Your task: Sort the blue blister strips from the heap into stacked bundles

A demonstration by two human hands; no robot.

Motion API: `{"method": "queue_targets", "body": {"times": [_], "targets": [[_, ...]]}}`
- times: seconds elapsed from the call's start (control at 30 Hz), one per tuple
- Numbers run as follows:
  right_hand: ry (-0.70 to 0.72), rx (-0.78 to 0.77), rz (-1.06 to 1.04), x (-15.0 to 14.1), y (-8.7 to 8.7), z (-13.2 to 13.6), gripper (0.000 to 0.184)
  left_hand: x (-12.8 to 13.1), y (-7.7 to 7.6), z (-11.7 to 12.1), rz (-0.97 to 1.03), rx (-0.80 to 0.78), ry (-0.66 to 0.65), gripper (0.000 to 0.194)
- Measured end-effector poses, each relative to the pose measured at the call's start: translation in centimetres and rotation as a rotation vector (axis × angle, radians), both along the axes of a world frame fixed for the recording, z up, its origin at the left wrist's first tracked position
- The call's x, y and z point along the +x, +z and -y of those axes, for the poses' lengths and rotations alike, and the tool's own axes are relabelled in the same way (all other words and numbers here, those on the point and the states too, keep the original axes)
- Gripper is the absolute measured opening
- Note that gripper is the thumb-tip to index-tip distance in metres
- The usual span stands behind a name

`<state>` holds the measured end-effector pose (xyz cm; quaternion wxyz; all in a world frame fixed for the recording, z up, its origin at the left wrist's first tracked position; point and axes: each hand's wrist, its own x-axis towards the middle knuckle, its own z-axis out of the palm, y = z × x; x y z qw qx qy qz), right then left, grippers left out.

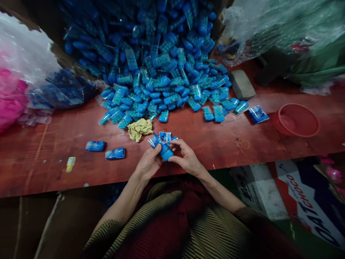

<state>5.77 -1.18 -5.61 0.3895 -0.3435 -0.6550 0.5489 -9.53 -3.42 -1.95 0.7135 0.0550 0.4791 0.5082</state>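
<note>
The left hand (151, 162) is closed with its thumb on a small blue bottle (167, 155) just above the counter's (67, 126) near edge, presumably to steady it within easy sight. The right hand (190, 159) is half curled, thumb and forefinger apart beside it; whether they grip cannot be told. Flat blue wrappers (165, 136) lie just beyond, and the heap of bottles (161, 79) farther back, probably for easy reach, with two wrapped packs (95, 145) (115, 153) set apart leftward.
</note>
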Motion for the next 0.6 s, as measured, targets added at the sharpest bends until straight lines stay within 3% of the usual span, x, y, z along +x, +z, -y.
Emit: {"method": "queue_targets", "body": {"times": [0.07,0.17,0.33,0.47,0.6], "targets": [[0.032,-0.025,-0.018,0.3,0.1,-0.5,0.062,-0.4,-0.3,0.2,0.061,0.035,-0.082,0.023],[0.213,-0.162,-0.085,0.8,0.5,-1.2,0.079,-1.0,-0.9,0.5,0.175,0.106,-0.229,0.028],[0.465,-0.441,-0.213,1.0,0.9,-1.2,0.086,-1.5,-1.9,0.6,0.3,0.214,-0.394,0.037],[0.477,-0.475,-0.24,1.0,0.9,-0.9,0.09,-1.4,-1.9,0.8,0.31,0.227,-0.443,0.034],[0.419,-0.422,-0.256,1.0,0.9,-0.8,0.083,-0.4,-1.3,1.2,0.262,0.206,-0.361,0.031]]}}
